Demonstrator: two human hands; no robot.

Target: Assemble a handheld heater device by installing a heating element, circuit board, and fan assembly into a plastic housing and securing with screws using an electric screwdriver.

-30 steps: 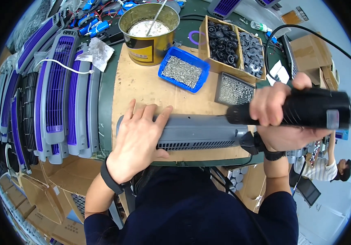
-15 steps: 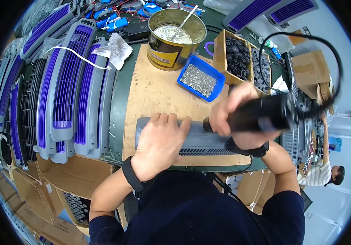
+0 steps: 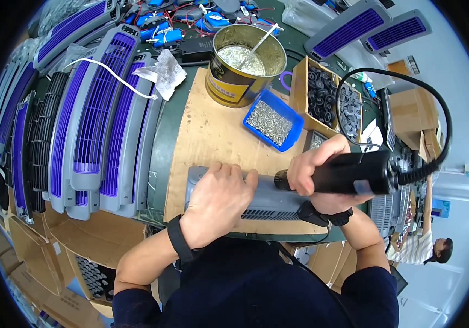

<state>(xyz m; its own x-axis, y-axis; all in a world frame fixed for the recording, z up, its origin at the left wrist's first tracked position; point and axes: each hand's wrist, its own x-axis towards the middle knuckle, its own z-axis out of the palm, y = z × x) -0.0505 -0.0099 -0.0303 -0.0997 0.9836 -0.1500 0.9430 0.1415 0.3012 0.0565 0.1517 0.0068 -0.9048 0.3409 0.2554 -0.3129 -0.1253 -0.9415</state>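
A long grey plastic housing [image 3: 270, 199] with a slotted vent along its near side lies crosswise on a brown cardboard sheet. My left hand [image 3: 220, 197] is closed over its left part, thumb on the far side. In my right hand [image 3: 319, 172] is a black electric screwdriver [image 3: 357, 172], held almost level above the housing's right part. Its nose points left, and I cannot tell whether the tip touches the housing. Beyond the hands sits a blue tray [image 3: 294, 136] of small metal screws.
A metal tin [image 3: 231, 93] with pale contents and a stick stands behind. A wooden box [image 3: 300, 87] holds black and grey parts. Purple-grilled grey covers [image 3: 95, 120] line the left. The screwdriver's black cable [image 3: 446, 109] loops at right. A person [image 3: 423, 249] is farther right.
The whole view has shifted slightly. The screwdriver, blurred before, shows sharply now, its rear end a little lower in the picture. My left hand keeps its place on the housing.
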